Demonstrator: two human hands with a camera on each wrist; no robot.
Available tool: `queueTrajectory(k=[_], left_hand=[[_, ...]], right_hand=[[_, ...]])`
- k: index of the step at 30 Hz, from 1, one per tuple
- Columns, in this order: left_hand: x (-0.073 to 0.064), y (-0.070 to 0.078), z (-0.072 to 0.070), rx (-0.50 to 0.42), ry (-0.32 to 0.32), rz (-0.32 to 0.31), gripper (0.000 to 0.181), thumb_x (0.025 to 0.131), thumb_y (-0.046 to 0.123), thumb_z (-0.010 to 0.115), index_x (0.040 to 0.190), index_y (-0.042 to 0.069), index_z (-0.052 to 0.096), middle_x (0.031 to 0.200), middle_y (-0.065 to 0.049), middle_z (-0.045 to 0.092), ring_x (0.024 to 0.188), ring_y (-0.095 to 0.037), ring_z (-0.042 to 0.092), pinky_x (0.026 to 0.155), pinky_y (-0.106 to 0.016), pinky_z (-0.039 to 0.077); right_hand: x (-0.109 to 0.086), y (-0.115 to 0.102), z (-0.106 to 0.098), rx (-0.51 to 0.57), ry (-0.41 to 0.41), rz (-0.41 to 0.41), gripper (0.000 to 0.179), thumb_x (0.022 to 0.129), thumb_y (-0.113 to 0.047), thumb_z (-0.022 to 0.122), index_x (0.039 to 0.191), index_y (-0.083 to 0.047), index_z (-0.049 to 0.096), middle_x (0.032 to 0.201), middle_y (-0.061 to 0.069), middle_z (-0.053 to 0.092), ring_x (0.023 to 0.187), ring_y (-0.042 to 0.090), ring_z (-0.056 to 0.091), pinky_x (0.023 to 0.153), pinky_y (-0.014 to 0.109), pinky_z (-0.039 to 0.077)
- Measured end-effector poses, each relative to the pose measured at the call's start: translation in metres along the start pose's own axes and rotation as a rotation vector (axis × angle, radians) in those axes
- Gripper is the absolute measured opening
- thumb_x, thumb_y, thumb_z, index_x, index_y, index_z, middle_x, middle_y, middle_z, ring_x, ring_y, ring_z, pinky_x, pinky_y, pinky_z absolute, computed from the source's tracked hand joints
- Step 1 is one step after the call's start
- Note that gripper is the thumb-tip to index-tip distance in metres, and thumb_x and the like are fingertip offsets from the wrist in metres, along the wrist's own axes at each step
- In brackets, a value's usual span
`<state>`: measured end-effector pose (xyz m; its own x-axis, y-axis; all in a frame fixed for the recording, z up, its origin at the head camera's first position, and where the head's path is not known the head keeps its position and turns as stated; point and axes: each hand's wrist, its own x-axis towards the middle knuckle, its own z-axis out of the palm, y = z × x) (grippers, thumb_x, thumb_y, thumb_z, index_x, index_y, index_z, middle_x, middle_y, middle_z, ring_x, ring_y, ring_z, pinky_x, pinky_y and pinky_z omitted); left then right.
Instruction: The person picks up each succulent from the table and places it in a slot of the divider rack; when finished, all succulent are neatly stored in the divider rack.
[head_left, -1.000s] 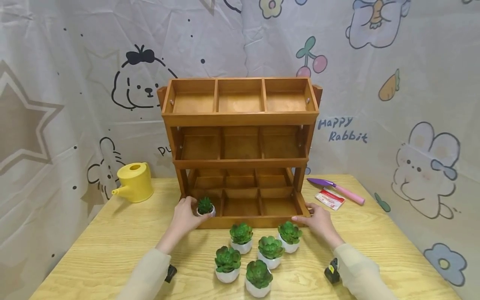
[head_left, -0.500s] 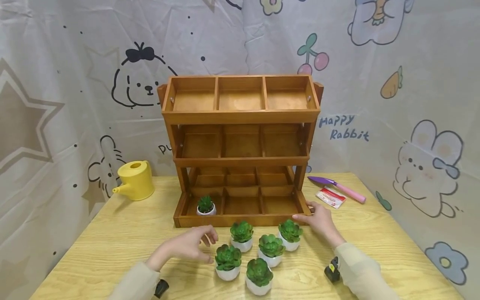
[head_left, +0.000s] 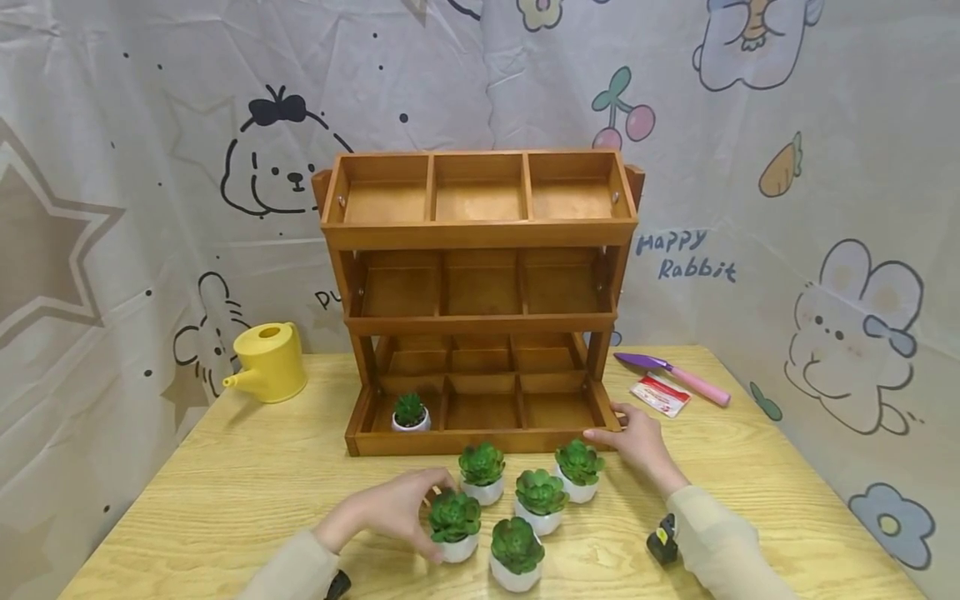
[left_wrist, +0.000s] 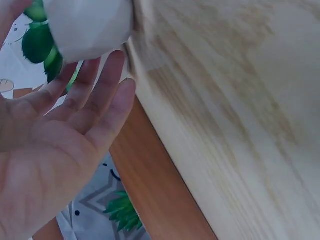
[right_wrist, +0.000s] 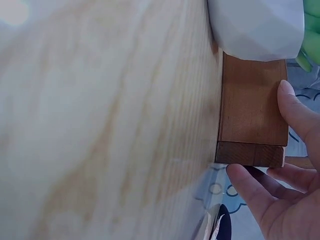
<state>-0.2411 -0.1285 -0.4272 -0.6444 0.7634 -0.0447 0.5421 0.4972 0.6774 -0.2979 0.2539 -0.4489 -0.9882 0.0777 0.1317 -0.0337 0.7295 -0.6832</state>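
Note:
My left hand (head_left: 397, 507) reaches around a potted succulent (head_left: 454, 518) in a white pot at the near left of a group. In the left wrist view its fingers are spread, their tips right at the white pot (left_wrist: 90, 27). My right hand (head_left: 636, 440) holds the front right corner of a brown wooden plant stand (head_left: 480, 235), thumb on the front board (right_wrist: 255, 100) and fingers by the end. A spiky succulent (head_left: 410, 412) in a round white pot sits in the stand's bottom left compartment.
Several more potted succulents (head_left: 517, 552) stand on the table (head_left: 187, 517) before the stand. A yellow watering can (head_left: 268, 362) stands at the left. At the right lie a purple trowel with a pink handle (head_left: 697, 387) and a red-and-white packet (head_left: 660, 395).
My left hand has let go of the spiky succulent in the bottom left compartment and moved down and right to the near left succulent. The right hand has stayed at the stand's corner.

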Motion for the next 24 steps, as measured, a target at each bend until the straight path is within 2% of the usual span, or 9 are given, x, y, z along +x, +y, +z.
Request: queueTrajectory(k=[3,12,17,24], left_hand=[[0.001,-0.001,0.002,0.015,0.013,0.013,0.063,0.062,0.026,0.088,0.114,0.013,0.056,0.109,0.005,0.06,0.098,-0.006,0.056,0.086,-0.025,0.049],[0.002,-0.006,0.007,-0.052,-0.025,0.014,0.07,0.063,0.02,0.089,0.123,0.009,0.054,0.115,0.0,0.061,0.1,-0.003,0.055,0.08,-0.019,0.051],[0.004,-0.009,0.009,-0.015,-0.004,0.05,0.07,0.064,0.02,0.089,0.123,0.008,0.055,0.116,-0.002,0.063,0.101,-0.004,0.056,0.081,-0.02,0.05],[0.009,-0.012,0.012,0.073,0.003,0.127,0.066,0.064,0.023,0.09,0.118,0.012,0.053,0.111,0.003,0.066,0.101,0.0,0.058,0.091,-0.023,0.049]], right_hand=[[0.0,-0.001,0.0,-0.007,-0.002,-0.001,0.077,0.079,-0.037,0.078,0.133,0.009,0.048,0.128,0.031,0.055,0.111,0.045,0.058,0.089,0.051,0.05],[0.0,0.0,0.0,-0.022,-0.005,0.002,0.076,0.079,-0.036,0.078,0.133,0.01,0.049,0.129,0.031,0.054,0.112,0.045,0.058,0.089,0.05,0.05],[0.0,0.0,0.0,-0.02,-0.005,0.001,0.079,0.078,-0.039,0.078,0.133,0.009,0.049,0.13,0.03,0.054,0.113,0.045,0.057,0.09,0.051,0.05],[0.0,0.0,-0.001,-0.019,-0.013,0.004,0.077,0.079,-0.036,0.078,0.134,0.009,0.047,0.132,0.031,0.052,0.115,0.046,0.055,0.092,0.052,0.049]])
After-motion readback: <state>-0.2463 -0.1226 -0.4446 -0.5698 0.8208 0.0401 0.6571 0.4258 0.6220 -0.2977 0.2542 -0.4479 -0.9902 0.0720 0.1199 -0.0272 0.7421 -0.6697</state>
